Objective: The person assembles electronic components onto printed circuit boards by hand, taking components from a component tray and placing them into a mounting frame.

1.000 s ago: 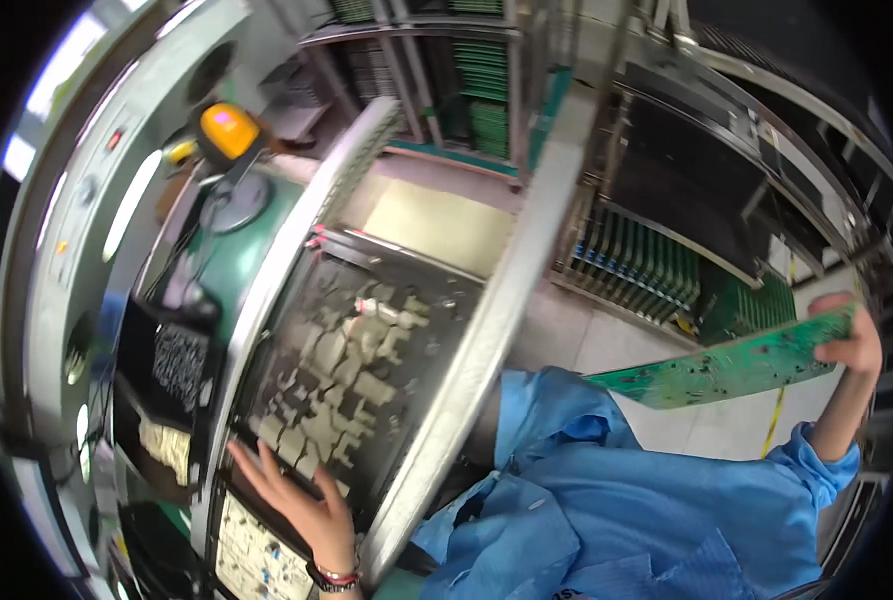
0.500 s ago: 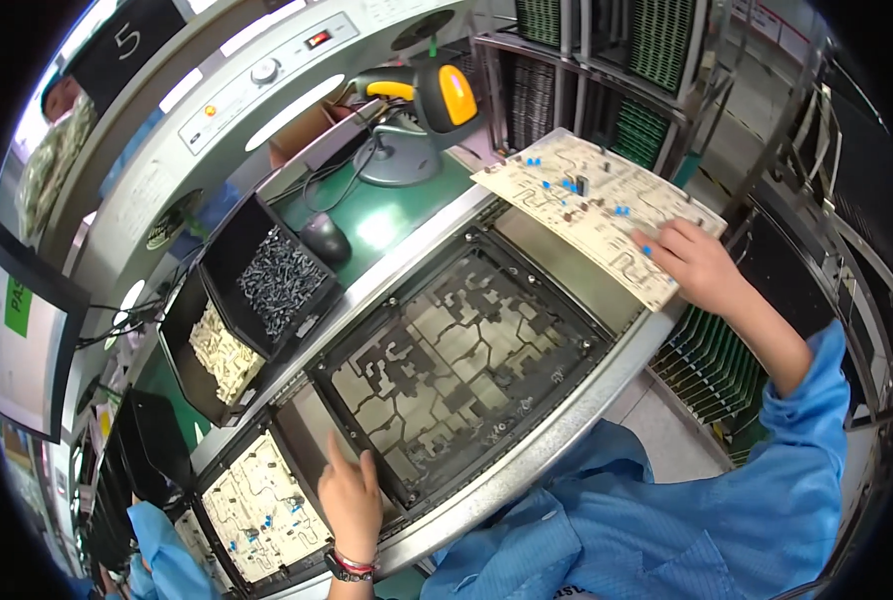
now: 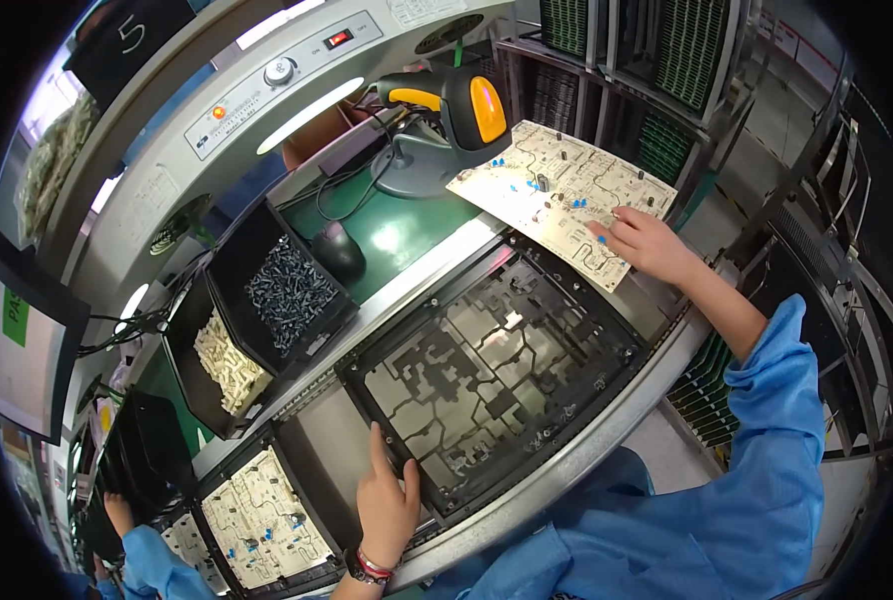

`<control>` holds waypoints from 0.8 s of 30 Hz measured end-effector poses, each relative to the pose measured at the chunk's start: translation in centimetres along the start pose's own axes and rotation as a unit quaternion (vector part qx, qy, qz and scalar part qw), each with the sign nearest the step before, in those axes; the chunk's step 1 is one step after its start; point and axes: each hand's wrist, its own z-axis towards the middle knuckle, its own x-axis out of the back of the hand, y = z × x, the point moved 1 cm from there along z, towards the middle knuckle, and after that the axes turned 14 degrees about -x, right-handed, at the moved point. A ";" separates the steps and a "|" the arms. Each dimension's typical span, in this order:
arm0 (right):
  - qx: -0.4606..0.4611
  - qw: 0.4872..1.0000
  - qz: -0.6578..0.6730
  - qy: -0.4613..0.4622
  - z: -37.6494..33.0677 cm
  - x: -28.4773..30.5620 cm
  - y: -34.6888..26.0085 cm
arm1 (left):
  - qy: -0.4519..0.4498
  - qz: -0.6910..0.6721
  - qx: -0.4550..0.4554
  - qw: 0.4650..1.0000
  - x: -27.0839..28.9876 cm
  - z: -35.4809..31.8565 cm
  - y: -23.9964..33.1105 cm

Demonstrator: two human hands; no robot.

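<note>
My right hand (image 3: pixel 647 246) holds a cream circuit board (image 3: pixel 577 185) by its near right part, fingers over its top face. Blue and dark components stand on the board, which is raised at a tilt over the far right end of the line. Below and left of it lies a black-framed fixture (image 3: pixel 497 365) with a patchwork of cut-out pockets. My left hand (image 3: pixel 387 508) is at the fixture's left edge, index finger stretched and thumb apart, holding nothing. Whether its fingertip touches the frame I cannot tell.
Farther left another board (image 3: pixel 267 515) sits in a black frame, near a co-worker's hand (image 3: pixel 119 513). Black bins hold dark screw-like parts (image 3: pixel 289 295) and cream parts (image 3: pixel 229 365). A mouse (image 3: pixel 339 250), a yellow-black scanner (image 3: pixel 467 110) and racks (image 3: pixel 687 60) stand beyond.
My right hand has carried the circuit board leftward, closer over the fixture's far corner. The view has shifted a little. A co-worker's hand now shows at the lower left.
</note>
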 end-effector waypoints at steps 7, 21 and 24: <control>0.011 1.000 0.004 0.017 0.7 -0.1 -0.6 | -0.027 0.046 0.062 0.997 0.8 0.1 -0.6; 0.113 0.969 0.181 0.126 0.4 6.1 -5.5 | 0.116 -0.243 -0.022 0.963 2.2 0.9 -1.5; 0.144 0.959 0.200 0.142 1.6 5.1 -6.3 | 0.084 -0.135 -0.049 0.986 2.5 0.8 0.1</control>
